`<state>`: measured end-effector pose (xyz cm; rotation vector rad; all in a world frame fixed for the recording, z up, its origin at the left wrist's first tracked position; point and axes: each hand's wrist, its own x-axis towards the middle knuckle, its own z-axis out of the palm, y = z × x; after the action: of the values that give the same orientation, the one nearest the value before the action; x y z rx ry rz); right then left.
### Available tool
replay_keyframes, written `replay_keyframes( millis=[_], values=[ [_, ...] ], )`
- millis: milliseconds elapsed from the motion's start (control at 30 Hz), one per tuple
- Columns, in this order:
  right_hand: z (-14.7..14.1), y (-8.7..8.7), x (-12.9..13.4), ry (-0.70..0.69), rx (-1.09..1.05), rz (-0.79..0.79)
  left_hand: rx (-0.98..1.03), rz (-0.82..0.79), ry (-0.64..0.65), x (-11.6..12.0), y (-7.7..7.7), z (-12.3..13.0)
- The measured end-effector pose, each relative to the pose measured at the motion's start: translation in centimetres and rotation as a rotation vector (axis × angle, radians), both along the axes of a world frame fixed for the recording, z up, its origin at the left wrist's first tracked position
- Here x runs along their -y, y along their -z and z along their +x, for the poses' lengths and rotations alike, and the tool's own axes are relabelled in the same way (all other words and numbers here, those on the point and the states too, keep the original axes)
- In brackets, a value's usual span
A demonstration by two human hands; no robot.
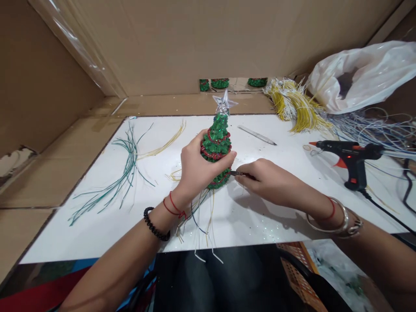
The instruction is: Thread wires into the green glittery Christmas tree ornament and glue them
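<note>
A small green glittery tree wound with red garland stands upright on the white board, a clear star on its top. My left hand is wrapped round the tree's middle from the left. At the tree's lower right, my right hand grips a small dark-tipped tool, whose tip meets the tree's side. Most of the tool is hidden in my fingers. Thin wires in yellow, white and blue trail from under the tree toward the board's front edge.
Green wires and yellow wires lie at left. Behind the right hand is a pen. A black glue gun with its cord lies at right, near yellow wire bundles, blue-white wires and a white plastic bag. Cardboard walls surround the board.
</note>
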<state>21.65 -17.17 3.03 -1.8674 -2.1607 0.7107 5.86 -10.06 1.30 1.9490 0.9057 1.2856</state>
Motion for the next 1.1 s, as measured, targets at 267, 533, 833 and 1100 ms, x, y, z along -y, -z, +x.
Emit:
replay_keyframes(
  millis=[267, 533, 833, 1100],
  values=[
    [0.9, 1.6, -1.0, -0.048, -0.279, -0.068, 0.081, -0.101, 0.058, -1.0, 0.5, -0.5],
    [-1.8, 2.2, 0.8, -0.027, 0.466, 0.253, 0.043, -0.069, -0.029, -0.3, 0.1, 0.0],
    [0.6, 2.8, -1.4, 0.036, -0.432, -0.065, 0.059, -0.081, -0.044, -0.8, 0.3, -0.4],
    [-0.2, 3.1, -0.7, 0.013, -0.189, 0.097, 0.035, -0.071, -0.078, -0.5, 0.0, -0.3]
  ],
)
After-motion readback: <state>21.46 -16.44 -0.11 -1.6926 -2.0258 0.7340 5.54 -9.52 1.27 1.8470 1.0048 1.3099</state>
